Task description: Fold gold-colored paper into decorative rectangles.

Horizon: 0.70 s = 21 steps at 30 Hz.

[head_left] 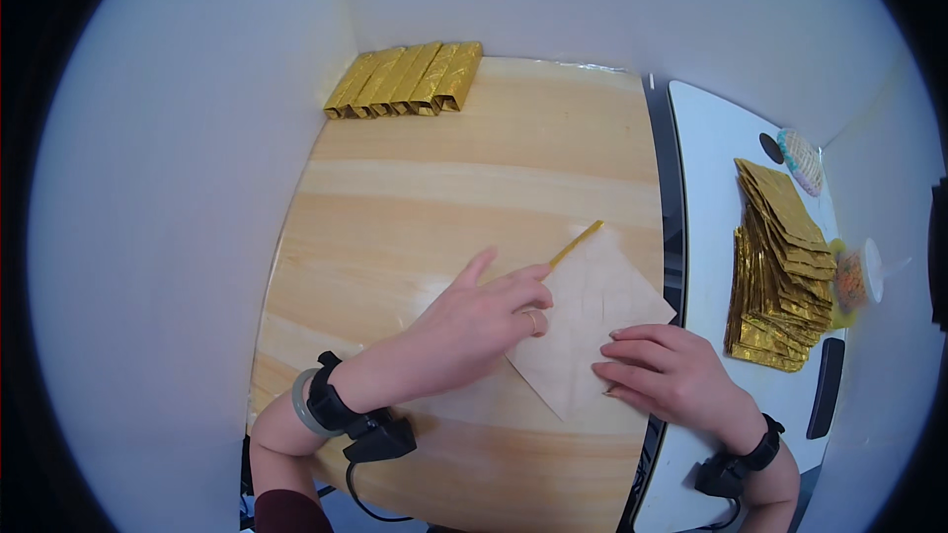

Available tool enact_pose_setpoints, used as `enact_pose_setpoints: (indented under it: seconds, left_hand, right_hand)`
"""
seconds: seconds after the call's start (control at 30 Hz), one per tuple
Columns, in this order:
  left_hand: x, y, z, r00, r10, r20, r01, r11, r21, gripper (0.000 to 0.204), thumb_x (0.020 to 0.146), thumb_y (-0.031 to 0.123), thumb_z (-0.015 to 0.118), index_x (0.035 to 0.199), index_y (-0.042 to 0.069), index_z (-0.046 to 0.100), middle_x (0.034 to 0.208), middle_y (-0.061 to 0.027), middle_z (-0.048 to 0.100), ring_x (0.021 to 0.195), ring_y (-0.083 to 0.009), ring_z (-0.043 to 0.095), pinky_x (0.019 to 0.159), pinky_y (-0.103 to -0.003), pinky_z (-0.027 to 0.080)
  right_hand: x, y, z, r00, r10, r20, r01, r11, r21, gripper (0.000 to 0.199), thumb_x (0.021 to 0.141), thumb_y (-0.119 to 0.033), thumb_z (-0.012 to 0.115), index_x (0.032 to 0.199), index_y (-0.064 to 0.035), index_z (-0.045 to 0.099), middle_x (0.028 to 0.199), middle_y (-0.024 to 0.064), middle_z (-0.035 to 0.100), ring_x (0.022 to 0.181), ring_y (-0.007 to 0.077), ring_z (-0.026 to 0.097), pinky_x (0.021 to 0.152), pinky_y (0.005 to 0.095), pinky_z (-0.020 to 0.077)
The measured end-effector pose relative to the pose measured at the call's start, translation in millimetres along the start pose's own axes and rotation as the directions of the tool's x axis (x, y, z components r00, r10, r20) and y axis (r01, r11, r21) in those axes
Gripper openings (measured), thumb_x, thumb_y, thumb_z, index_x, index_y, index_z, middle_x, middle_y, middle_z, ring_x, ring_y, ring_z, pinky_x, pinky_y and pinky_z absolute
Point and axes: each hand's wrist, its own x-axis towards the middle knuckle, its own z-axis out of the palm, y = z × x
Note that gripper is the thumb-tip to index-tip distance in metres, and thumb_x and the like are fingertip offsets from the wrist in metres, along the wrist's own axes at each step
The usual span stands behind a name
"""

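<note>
A sheet of gold paper (602,301) lies pale side up on the wooden table, turned so that its corners point away and toward me. Along its upper left edge a narrow gold strip (577,243) is folded over. My left hand (482,316) rests on that edge, index fingertip on the strip, thumb held apart and the other fingers bent; it grips nothing. On the sheet's lower right part my right hand (667,370) lies with its fingers outstretched, pressing the paper to the table. The left hand hides part of the sheet's left side.
Several folded gold paper tubes (400,81) stand in a row at the far left of the wooden table (464,178). On the white table (703,178) at right lies a pile of folded gold paper (780,281), beside a clear cup (857,276) and a knitted item (801,160). Pale walls enclose the area.
</note>
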Motion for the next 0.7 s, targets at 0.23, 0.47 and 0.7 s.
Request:
enact_pose_setpoints:
  seconds: [0.23, 0.47, 0.7]
  left_hand:
    - [4, 46, 13, 0.998, -0.04, -0.052, 0.03, 0.984, -0.176, 0.031, 0.068, 0.021, 0.079, 0.089, 0.01, 0.058, 0.096, -0.0046, 0.054, 0.091, -0.0232, 0.055, 0.072, -0.03, 0.049]
    - [-1, 43, 25, 0.992, -0.048, -0.119, 0.04, 0.997, -0.066, 0.031, 0.067, 0.025, 0.08, 0.082, 0.01, 0.057, 0.089, -0.0047, 0.054, 0.09, -0.0245, 0.056, 0.071, -0.033, 0.049]
    - [-11, 36, 26, 0.989, -0.077, -0.127, 0.053, 0.981, -0.185, 0.024, 0.069, 0.02, 0.079, 0.073, 0.01, 0.057, 0.089, -0.004, 0.055, 0.09, -0.0254, 0.055, 0.074, -0.034, 0.049]
  right_hand:
    - [4, -7, 13, 0.991, -0.043, -0.126, 0.023, 0.987, -0.159, 0.025, 0.073, -0.017, 0.073, 0.095, -0.0084, 0.067, 0.096, 0.0002, 0.065, 0.089, 0.0168, 0.064, 0.065, 0.0274, 0.0532]
    - [7, -12, 14, 0.994, 0.012, -0.113, -0.016, 0.999, -0.034, 0.024, 0.072, -0.018, 0.074, 0.092, -0.0095, 0.066, 0.095, -0.0004, 0.066, 0.087, 0.0161, 0.064, 0.064, 0.027, 0.0525]
    - [-4, 2, 9, 0.994, 0.016, -0.108, -0.02, 0.999, -0.033, 0.022, 0.072, -0.02, 0.075, 0.09, -0.0111, 0.065, 0.094, -0.0005, 0.065, 0.088, 0.0187, 0.063, 0.067, 0.0287, 0.0516]
